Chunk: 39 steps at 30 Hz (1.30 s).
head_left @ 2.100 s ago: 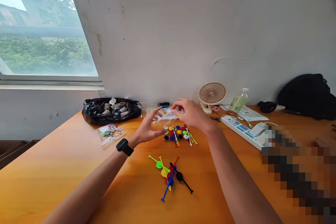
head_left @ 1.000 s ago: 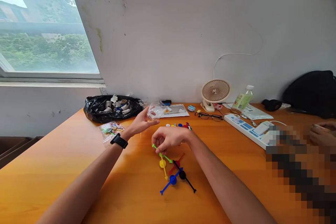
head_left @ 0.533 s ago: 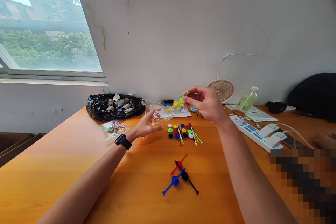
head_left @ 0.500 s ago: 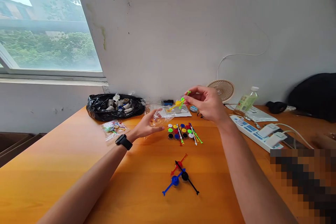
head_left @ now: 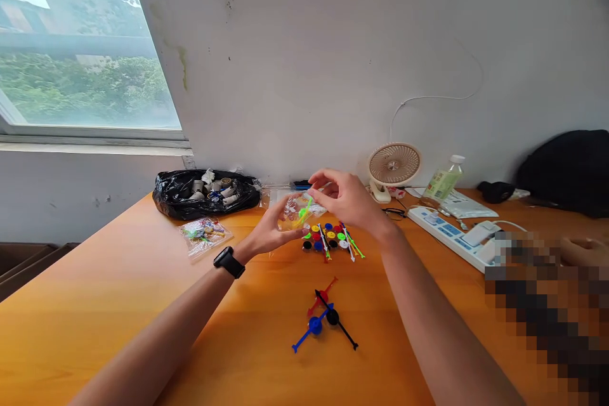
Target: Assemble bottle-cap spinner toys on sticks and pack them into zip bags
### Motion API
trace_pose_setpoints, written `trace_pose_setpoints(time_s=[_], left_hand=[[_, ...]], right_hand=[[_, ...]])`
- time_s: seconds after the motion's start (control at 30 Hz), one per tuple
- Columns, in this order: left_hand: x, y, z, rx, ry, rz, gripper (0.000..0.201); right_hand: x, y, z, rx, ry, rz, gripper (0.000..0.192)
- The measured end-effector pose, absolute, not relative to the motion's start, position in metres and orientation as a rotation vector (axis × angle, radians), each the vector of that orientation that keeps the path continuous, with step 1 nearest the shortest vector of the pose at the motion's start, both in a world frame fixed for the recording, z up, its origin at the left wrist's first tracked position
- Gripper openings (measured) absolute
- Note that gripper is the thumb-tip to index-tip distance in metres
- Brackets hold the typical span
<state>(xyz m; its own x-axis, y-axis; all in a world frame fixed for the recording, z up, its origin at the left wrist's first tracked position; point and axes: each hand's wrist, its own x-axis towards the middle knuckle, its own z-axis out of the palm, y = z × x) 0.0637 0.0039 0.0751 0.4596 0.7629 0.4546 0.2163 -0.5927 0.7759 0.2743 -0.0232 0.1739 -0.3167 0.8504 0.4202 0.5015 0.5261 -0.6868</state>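
My left hand (head_left: 270, 228) holds a clear plastic bag (head_left: 284, 219) between thumb and fingers, raised above the table. My right hand (head_left: 345, 200) is at the bag's right side, its thumb and fingers pinched at the upper end of a green arrow spinner (head_left: 304, 211). A yellow arrow spinner (head_left: 299, 222) lies against the green one, both seen at or through the film. Below and behind the hands are rows of coloured round spinner bases (head_left: 330, 236) with loose arrows (head_left: 349, 244) across them. Nearer me lie a red spinner (head_left: 323, 296), a blue spinner (head_left: 314, 326) and a black spinner (head_left: 333, 317).
A filled clear bag of spinners (head_left: 204, 235) lies left, before a black plastic bag (head_left: 190, 203) holding grey rolls. On the right are a fan (head_left: 394, 165), a bottle (head_left: 442, 184) and a power strip (head_left: 445, 235). Another person's hand (head_left: 583, 249) shows at far right.
My right hand has moved left and slightly down, bringing the yellow and green spinners from beside the clear bag to it. My left hand still holds the bag.
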Motion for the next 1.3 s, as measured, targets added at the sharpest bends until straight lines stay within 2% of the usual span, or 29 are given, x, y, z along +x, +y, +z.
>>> trace_pose_setpoints(time_s=[0.17,0.23,0.3,0.4,0.47,0.57,0.7,1.03,1.17,1.3], left_hand=[[0.057,0.013,0.064,2.015,0.94,1.053,0.074],[0.053,0.018,0.057,1.967,1.0,1.054,0.072],[0.05,0.021,0.052,1.911,1.046,1.057,0.071],[0.047,0.024,0.047,1.829,1.061,1.066,0.071],[0.046,0.025,0.045,1.788,1.044,1.077,0.072],[0.045,0.027,0.043,1.74,1.026,1.094,0.075],[0.044,0.031,0.039,1.696,1.017,1.13,0.076],[0.045,0.029,0.039,1.705,1.004,1.156,0.073],[0.045,0.028,0.038,1.763,1.023,1.15,0.07],[0.048,0.024,0.04,1.816,1.031,1.137,0.072]], right_hand=[[0.285,-0.022,0.179,-1.196,-1.985,0.293,0.026],[0.291,-0.023,0.181,-1.251,-2.047,0.28,0.027],[0.295,-0.024,0.178,-1.307,-2.244,0.446,0.026],[0.288,-0.024,0.166,-1.339,-2.706,0.88,0.021],[0.275,-0.024,0.155,-1.396,-2.953,1.071,0.032],[0.252,-0.023,0.138,-1.683,-3.093,1.133,0.045],[0.235,-0.019,0.12,-1.944,-3.11,1.258,0.05],[0.251,0.0,0.1,-1.648,-2.838,1.75,0.055],[0.267,0.004,0.113,-1.409,-2.717,1.573,0.044],[0.283,0.004,0.133,-1.068,-2.33,1.322,0.03]])
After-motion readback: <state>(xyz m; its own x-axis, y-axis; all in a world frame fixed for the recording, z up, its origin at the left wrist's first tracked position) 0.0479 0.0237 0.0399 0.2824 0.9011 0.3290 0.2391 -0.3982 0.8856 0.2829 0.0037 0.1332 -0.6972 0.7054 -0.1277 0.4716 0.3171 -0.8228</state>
